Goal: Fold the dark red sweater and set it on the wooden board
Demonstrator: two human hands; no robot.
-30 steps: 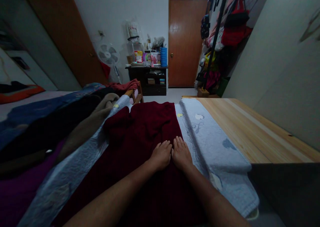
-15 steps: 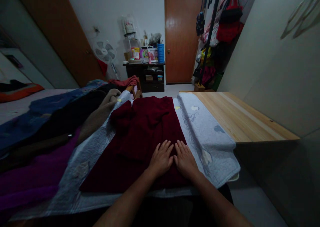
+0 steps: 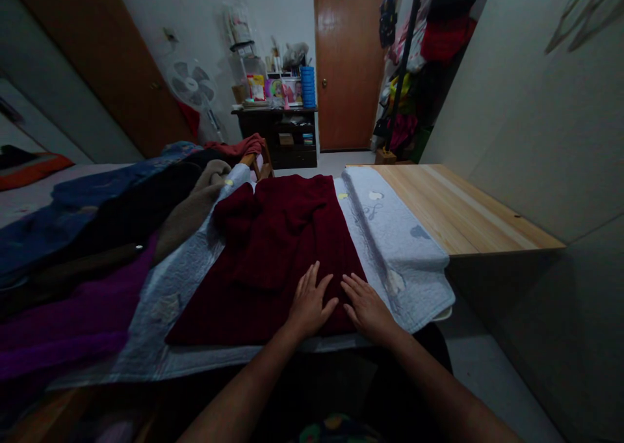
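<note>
A dark red garment (image 3: pixel 273 254), perhaps a sweater, lies partly folded on a pale blue quilted cover (image 3: pixel 409 235). My left hand (image 3: pixel 311 303) rests flat on its near right part, thumb spread away from the fingers. Just to the right, my right hand (image 3: pixel 366 305) lies on the garment's right edge with its fingers stretched out. Neither hand grips the cloth. A bunched part of the garment is heaped toward its far left corner.
Left of the garment lie purple cloth (image 3: pixel 73 319), a brown garment (image 3: pixel 195 212) and blue jeans-like cloth (image 3: pixel 82 196). A wooden board (image 3: pixel 468 209) stands at the right. Farther back are a fan (image 3: pixel 192 82), a dark cabinet (image 3: pixel 275 137) and a door (image 3: pixel 348 66).
The camera view has tilted down a little. My left hand's fingers and thumb have spread wider, and the hands are slightly farther apart. The garment keeps its shape.
</note>
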